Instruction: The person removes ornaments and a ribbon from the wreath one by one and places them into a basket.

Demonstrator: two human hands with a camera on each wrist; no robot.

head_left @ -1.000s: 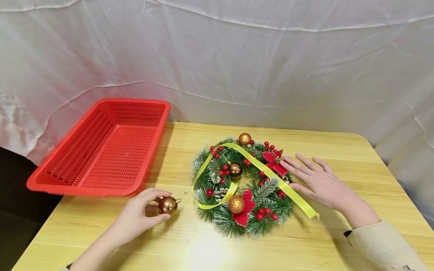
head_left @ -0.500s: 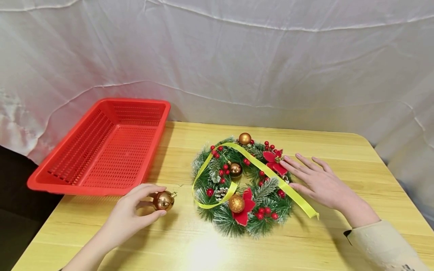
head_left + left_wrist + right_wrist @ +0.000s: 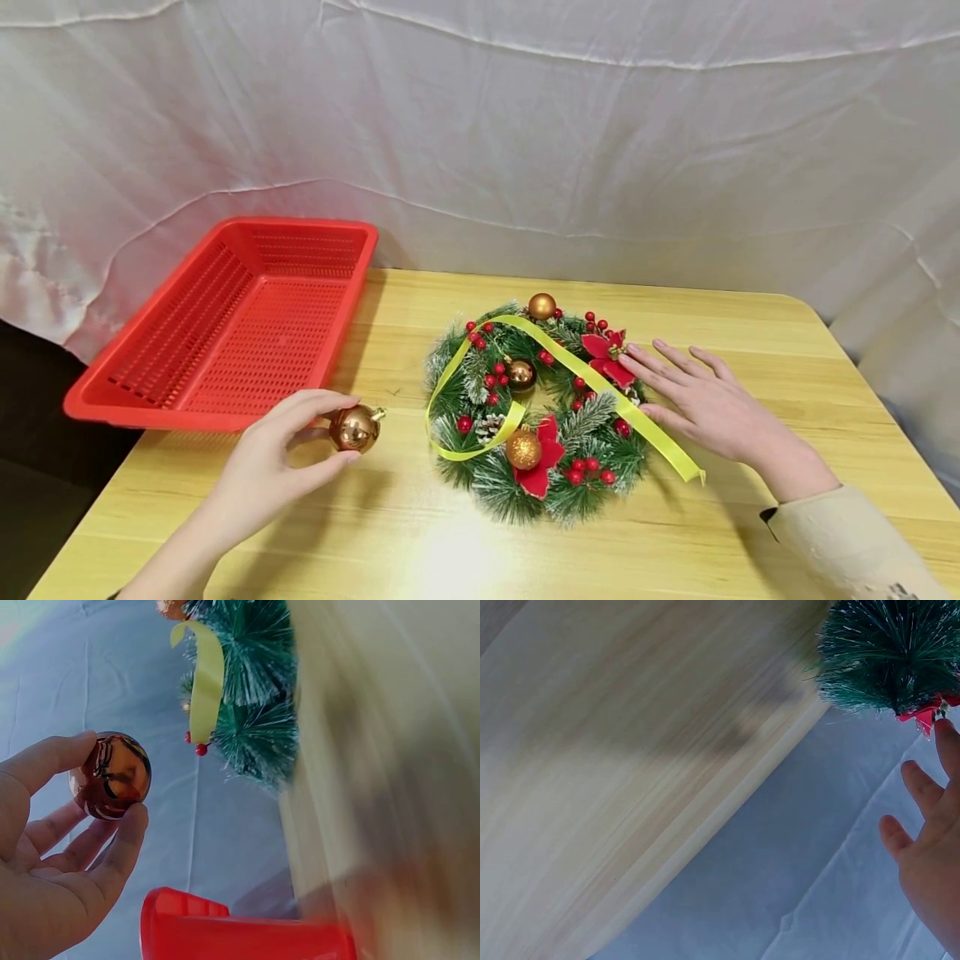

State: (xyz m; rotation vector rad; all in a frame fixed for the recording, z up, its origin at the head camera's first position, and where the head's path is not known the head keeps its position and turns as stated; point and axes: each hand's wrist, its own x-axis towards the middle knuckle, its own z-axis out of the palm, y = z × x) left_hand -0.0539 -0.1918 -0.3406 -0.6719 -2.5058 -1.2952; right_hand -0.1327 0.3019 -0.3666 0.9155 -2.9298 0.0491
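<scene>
Left hand (image 3: 262, 471) has the gold bauble (image 3: 355, 427) pinched between thumb and fingertips, lifted just clear of the counter (image 3: 420, 550), right between the red basket (image 3: 187, 412) and the wreath (image 3: 536, 412). The left wrist view shows it nicely: thumb on one side of the ball, fingers cupped under the other, the little cap pointing away from the palm. A shiny round ball like that looks slippery, so the grip should sit across its widest part, light but even, rather than squeezing near one end where it could pop out. Over on the other side, the right hand (image 3: 712, 408) lies flat with its fingers straight, fingertips touching the red flower at the wreath's edge and the yellow ribbon (image 3: 600, 387) beside it, holding nothing. That flat press looks like the thing to maintain: it should stop the wreath sliding or the loose ribbon dragging. Any carry toward the basket's near rim wants to clear that rim rather than clip it.
</scene>
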